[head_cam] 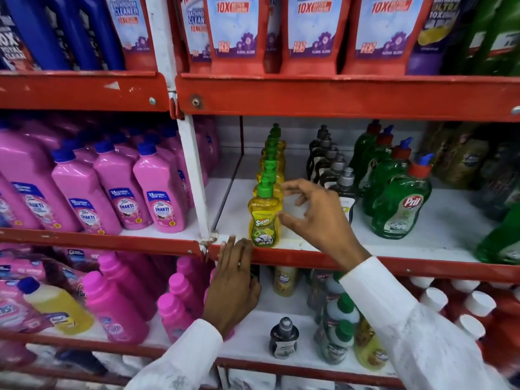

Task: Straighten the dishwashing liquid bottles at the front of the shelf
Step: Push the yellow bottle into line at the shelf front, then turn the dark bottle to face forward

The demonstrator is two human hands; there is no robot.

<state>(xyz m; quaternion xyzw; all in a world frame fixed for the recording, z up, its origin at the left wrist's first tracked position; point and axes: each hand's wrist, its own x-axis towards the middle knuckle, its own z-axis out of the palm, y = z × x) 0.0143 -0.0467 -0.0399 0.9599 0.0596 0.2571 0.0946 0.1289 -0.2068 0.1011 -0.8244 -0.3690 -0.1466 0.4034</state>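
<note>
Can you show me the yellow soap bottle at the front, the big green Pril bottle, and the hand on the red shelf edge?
Yellow bottle [263,220], head view, label.
Pril bottle [402,206], head view, body.
Left hand [233,274], head view, back.

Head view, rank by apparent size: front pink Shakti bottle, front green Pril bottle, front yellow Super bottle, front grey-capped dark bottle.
1. Pink Shakti bottle and green Pril bottle: look alike, not ranked
2. Yellow Super bottle
3. Grey-capped dark bottle: partly hidden by the right hand, so unsure

pink bottles [84,204], red pouches [235,32], perhaps cleaners
</note>
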